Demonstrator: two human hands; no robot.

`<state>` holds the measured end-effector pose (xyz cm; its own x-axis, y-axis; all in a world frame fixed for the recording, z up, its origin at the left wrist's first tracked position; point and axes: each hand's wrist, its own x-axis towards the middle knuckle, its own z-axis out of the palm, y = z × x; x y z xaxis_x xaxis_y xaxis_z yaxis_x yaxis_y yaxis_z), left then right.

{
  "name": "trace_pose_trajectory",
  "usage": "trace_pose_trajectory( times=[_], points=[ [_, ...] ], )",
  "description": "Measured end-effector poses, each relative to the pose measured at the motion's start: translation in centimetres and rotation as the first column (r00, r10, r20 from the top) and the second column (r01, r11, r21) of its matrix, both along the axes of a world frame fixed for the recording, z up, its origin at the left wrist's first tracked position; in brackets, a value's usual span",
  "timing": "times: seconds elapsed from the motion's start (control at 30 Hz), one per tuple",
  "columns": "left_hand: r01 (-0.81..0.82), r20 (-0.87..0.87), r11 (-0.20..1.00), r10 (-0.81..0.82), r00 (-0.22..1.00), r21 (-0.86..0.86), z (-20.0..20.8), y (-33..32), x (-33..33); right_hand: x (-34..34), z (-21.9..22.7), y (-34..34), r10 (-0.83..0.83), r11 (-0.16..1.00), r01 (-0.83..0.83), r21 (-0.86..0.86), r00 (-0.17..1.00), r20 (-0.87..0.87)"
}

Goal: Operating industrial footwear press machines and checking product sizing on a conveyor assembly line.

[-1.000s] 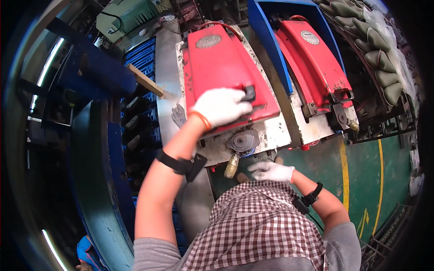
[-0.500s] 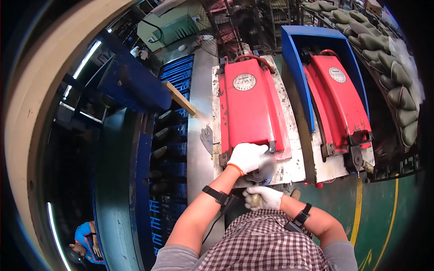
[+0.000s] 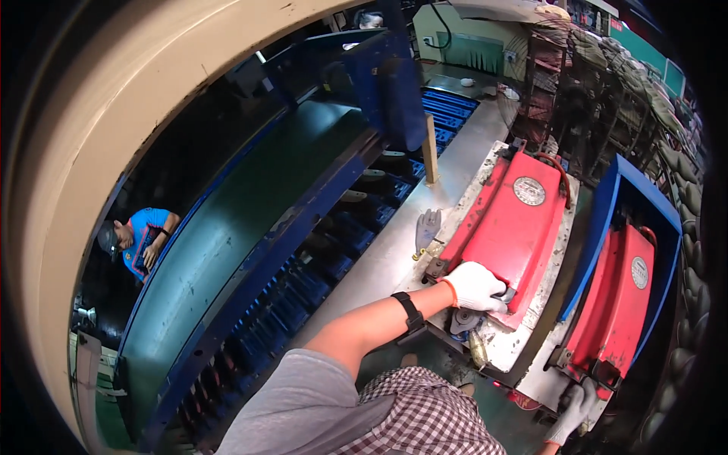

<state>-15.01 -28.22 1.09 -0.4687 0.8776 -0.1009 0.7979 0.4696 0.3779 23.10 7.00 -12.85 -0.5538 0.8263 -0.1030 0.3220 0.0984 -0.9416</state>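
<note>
In a white glove with an orange cuff, my left hand (image 3: 478,287) is closed at the front end of the nearer red machine cover (image 3: 506,227). Its fingers curl over the dark handle (image 3: 509,294) there. Just below that hand a round dark pivot (image 3: 461,321) carries a lever with a worn yellowish grip (image 3: 478,350), which neither hand touches. My right hand (image 3: 578,406), also gloved, is at the front of the second red machine cover (image 3: 618,303), beside its black latch block (image 3: 603,373). Its fingers look curled; what they hold is hidden.
A grey glove (image 3: 427,229) lies on the metal ledge left of the nearer machine. Further left runs a long blue-framed conveyor (image 3: 250,212) with shoe forms. A blue hood (image 3: 644,189) surrounds the second machine. Racks of dark shoes (image 3: 686,197) line the right. Another person (image 3: 144,235) stands far left.
My right hand has left the nearer machine's lever grip and moved right to the second machine. My left hand stays at the nearer cover's handle. The view has turned left.
</note>
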Motion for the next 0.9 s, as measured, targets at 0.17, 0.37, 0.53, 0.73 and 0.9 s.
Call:
trace_pose_trajectory(
  times=[0.17,0.37,0.53,0.73,0.9],
  points=[
    [-0.054,-0.084,0.978,0.072,0.994,0.200,-2.5,0.3,0.5,6.7,3.8,1.7,-0.346,0.770,0.027,0.637,0.857,0.382],
    [-0.601,0.463,0.534,0.383,0.799,0.595,-4.6,3.5,3.4,3.7,1.6,1.9,-0.297,0.935,0.085,0.346,0.720,0.627],
    [0.081,-0.010,0.698,-0.105,0.994,0.711,-1.8,15.0,10.2,3.4,4.6,2.9,-0.271,0.933,-0.037,0.358,0.584,0.766],
    [0.459,-0.141,0.749,-0.450,0.882,0.478,-2.3,24.2,16.6,3.5,4.8,3.1,-0.313,0.915,-0.060,0.399,0.519,0.795],
    [0.543,-0.313,0.729,-0.446,0.839,0.417,-4.5,27.4,18.7,3.6,5.0,3.9,-0.131,0.950,-0.165,0.266,0.563,0.816]
  ],
)
